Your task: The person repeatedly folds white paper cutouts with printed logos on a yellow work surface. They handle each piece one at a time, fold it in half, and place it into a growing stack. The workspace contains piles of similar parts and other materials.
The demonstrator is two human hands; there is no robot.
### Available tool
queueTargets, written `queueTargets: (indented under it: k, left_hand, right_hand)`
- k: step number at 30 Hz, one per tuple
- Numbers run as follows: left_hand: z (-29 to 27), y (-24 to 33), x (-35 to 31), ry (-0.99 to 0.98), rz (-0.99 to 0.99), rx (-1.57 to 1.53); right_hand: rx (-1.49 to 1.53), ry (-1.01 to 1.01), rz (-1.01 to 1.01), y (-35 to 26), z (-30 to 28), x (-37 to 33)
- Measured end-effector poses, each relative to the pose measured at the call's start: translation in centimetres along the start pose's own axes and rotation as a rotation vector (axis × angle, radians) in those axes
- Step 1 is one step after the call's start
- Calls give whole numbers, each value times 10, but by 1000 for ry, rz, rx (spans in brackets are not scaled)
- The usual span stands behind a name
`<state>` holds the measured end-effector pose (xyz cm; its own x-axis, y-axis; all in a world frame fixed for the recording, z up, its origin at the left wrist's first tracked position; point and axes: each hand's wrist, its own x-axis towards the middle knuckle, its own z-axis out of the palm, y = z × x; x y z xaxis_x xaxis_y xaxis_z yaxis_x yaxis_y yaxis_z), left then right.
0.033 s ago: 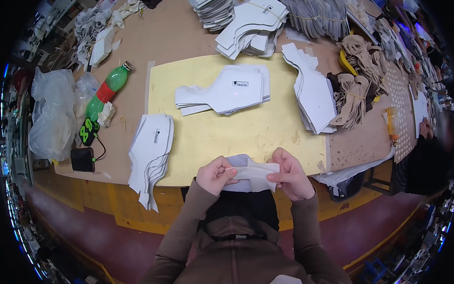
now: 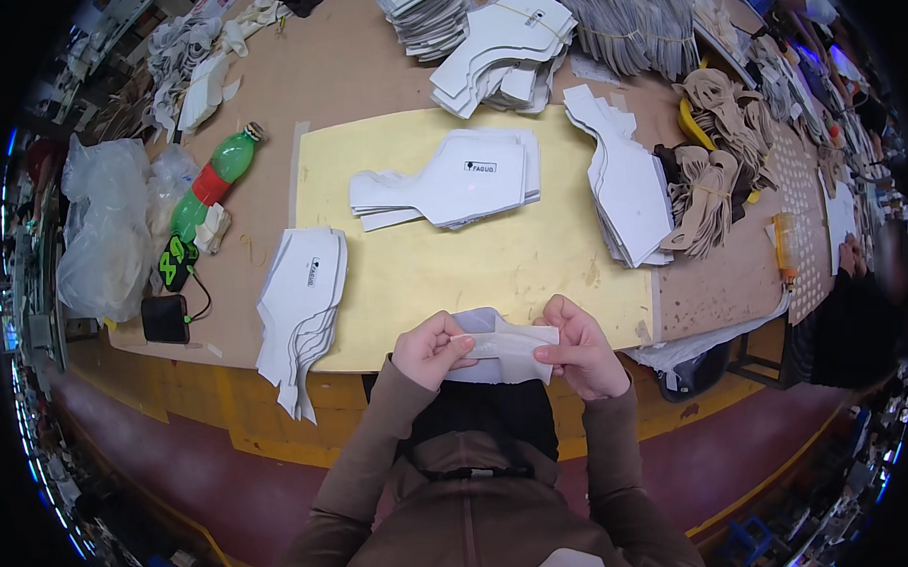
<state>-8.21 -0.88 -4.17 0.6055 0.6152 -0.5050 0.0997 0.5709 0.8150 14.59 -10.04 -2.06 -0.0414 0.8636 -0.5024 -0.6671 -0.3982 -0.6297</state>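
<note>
matt white held piece, glossy plastic bottle, crinkled translucent plastic bag

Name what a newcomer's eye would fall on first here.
Probably the pale yellow sheet in the middle of the table, with a stack of white cut pieces on it. The green bottle with its red band stands out at the left. At the near edge, the left hand and right hand hold a whitish piece.

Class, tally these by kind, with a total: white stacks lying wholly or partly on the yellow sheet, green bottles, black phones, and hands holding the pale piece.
White stacks: 3
Green bottle: 1
Black phone: 1
Hands on the pale piece: 2 (left hand, right hand)
Total: 7
</note>
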Motion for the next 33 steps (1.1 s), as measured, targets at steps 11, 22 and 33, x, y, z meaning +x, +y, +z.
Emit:
queueTargets:
  k: [11,22,33]
  left_hand:
    - [-7,-3,6,-76,-41,-67]
    - [-9,-12,8,-141,-33,-163]
    - [-32,-20,-3,81,125,-297]
  right_hand:
    - [181,-82,44,-2,-16,9]
    - [352,-63,12,9,-27,14]
    - [509,-126,-163,-15,-35,9]
